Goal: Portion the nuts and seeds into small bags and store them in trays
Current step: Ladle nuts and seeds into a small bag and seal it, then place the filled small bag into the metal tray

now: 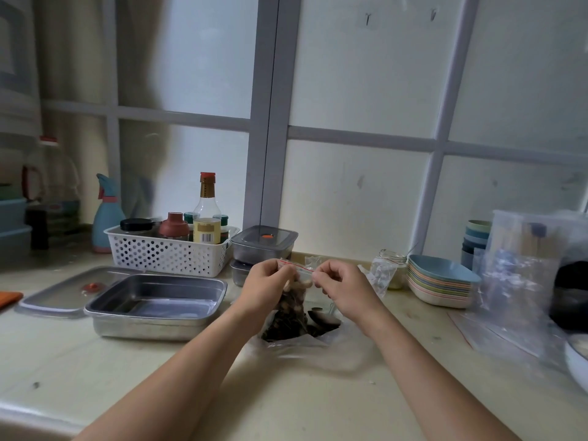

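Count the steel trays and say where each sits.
3. An open rectangular steel tray lies on the left. The upper lidded steel tray sits on the lower lidded steel tray, right of the white perforated basket. More may be hidden.

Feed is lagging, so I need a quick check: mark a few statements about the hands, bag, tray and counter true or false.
1. The left hand and right hand both pinch the top of the small bag. True.
2. The small bag is empty. False: it holds nuts.
3. The metal tray is covered. False: it is open; its lid lies at its left.
4. The white basket holds bottles. True.
5. The stack of bowls stands left of the tray. False: it stands on the right.
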`<state>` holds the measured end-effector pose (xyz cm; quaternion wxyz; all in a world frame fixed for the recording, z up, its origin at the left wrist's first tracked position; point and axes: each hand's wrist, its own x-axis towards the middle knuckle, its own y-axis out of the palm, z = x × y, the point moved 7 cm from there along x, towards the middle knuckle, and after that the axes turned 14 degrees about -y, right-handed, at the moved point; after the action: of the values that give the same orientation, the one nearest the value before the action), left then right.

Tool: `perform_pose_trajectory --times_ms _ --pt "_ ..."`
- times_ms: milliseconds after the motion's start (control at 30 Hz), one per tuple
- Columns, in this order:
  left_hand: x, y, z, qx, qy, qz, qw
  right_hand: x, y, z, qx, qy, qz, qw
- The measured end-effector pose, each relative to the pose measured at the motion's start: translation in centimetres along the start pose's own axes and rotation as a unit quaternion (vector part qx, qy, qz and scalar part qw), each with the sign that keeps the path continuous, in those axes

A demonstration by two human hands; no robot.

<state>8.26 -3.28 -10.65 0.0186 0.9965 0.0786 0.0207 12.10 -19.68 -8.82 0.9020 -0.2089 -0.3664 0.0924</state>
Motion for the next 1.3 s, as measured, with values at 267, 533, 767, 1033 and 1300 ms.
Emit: perform_pose_trajectory --times_ms 267,533,767,1033,1300 --pt "0.0 -0.2 -0.1 -0.026 0.008 0.011 1.0 0.0 0.0 0.2 0.0 0.001 -0.002 1.0" --pt "0.6 0.7 1.1 0.006 -0.037 0.092 0.995 -0.3 -1.0 -0.2 0.046 0.02 -0.05 0.997" --pt "-0.2 2.1 0.3 0.087 0.087 0.113 0.986 -0.5 -1.9 -0.4 0.022 0.025 -0.082 0.996" --pt "1.0 0.9 0.9 0.11 0.086 0.046 0.989 -0.6 -1.2 0.5 -0.067 0.006 -0.012 0.998" --pt "0.2 -0.9 -1.3 0.089 0.102 -0.05 0.99 -1.6 0.1 0.0 -0.165 0.026 0.157 0.973"
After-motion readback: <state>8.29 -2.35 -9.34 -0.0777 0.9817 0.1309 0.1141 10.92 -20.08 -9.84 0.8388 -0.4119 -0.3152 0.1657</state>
